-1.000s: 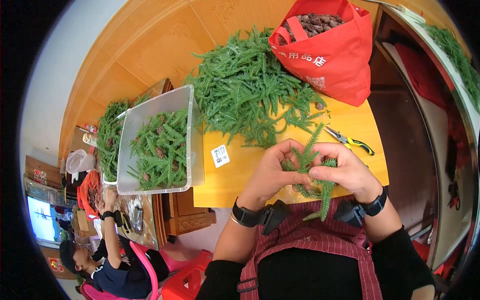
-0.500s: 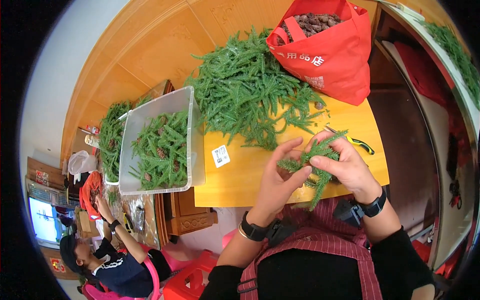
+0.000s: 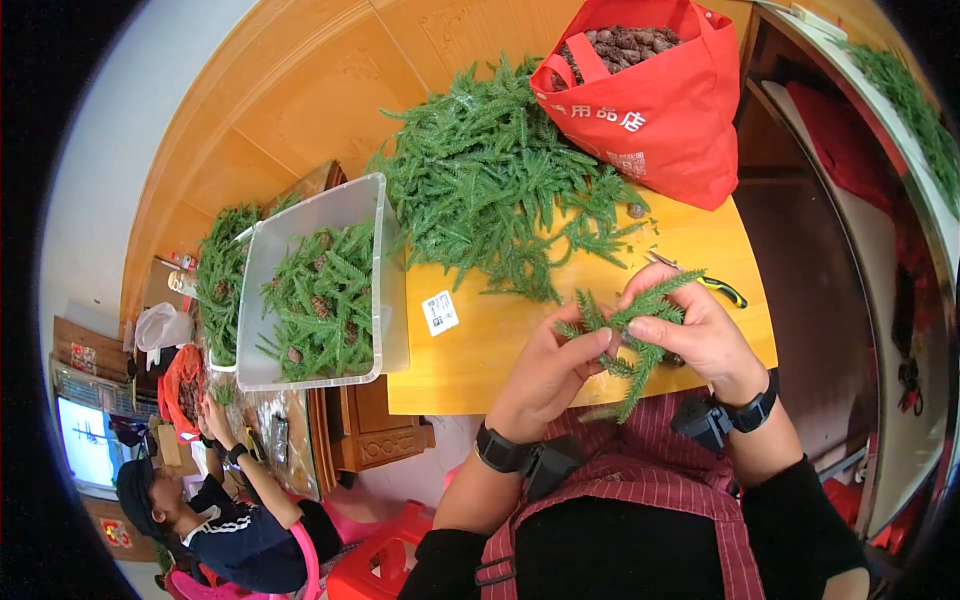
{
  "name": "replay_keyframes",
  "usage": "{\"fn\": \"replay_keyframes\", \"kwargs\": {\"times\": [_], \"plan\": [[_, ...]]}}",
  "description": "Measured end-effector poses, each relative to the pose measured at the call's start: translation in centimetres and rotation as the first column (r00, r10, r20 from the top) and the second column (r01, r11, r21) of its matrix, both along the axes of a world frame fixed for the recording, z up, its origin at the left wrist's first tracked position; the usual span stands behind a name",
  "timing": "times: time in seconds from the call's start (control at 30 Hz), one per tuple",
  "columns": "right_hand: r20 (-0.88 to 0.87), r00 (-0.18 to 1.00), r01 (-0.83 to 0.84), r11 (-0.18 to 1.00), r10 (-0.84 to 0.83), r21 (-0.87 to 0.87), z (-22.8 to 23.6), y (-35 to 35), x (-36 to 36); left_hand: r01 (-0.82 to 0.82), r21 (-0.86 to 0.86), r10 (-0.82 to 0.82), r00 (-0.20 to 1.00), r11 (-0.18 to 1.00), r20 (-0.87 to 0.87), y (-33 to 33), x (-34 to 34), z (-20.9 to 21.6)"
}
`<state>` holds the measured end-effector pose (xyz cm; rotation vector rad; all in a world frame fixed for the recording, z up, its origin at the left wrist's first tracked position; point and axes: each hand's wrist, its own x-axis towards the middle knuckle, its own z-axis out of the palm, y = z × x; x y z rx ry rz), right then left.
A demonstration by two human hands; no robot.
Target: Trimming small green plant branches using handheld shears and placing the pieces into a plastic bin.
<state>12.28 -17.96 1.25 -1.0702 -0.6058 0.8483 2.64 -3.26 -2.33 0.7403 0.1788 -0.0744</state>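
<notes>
Over the front of the yellow table, my left hand (image 3: 545, 375) and my right hand (image 3: 705, 340) both pinch a green artificial pine sprig (image 3: 632, 385). My left thumb and fingers close on its left side, my right ones on its upper right. Small needled branches fan out between them. Something darker sits at the sprig's middle, but the fingers mostly hide it. Beyond my hands lies a big heap of loose pine sprigs (image 3: 480, 180). Pliers (image 3: 722, 290) with yellow and black handles lie just past my right hand, partly covered by it.
Left of the heap stands a clear plastic bin (image 3: 392, 300) with pine sprigs bearing pine cones (image 3: 322, 307). A red bag (image 3: 665, 150) of pine cones stands back right. A white label (image 3: 440, 312) lies on the table (image 3: 460, 375). Far left, another person (image 3: 250, 545) works at a second table.
My left fingers have closed in from a spread pose onto the sprig. My right fingers have shifted along it, and its branches are spread wider. The other person's hands have drawn together.
</notes>
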Motion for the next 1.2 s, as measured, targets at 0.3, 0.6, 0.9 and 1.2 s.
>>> {"fn": "replay_keyframes", "kwargs": {"times": [0.3, 0.6, 0.9, 1.2], "plan": [[0.010, 1.000, 0.020, 1.000, -0.020, 0.004, -0.9, 0.1, -0.1, -0.193, 0.173, 0.185, 0.981, 0.966, 0.064, -0.3, 0.0, -0.4], [-0.141, 0.990, 0.023, 0.999, -0.029, -0.046, -1.2, 0.2, -0.4, -0.190, 0.217, 0.174, 0.981, 0.958, 0.091, -0.1, 0.1, -0.3], [0.006, 0.996, 0.088, 0.996, -0.088, 0.015, -1.6, 0.7, -0.3, -0.307, 0.413, 0.254, 0.950, 0.857, 0.180, -0.6, 0.2, 0.2], [0.096, 0.995, 0.040, 0.999, -0.039, -0.017, -1.1, 0.6, -0.3, -0.329, 0.495, 0.298, 0.944, 0.804, 0.144, -1.2, 0.3, 0.8]]}}
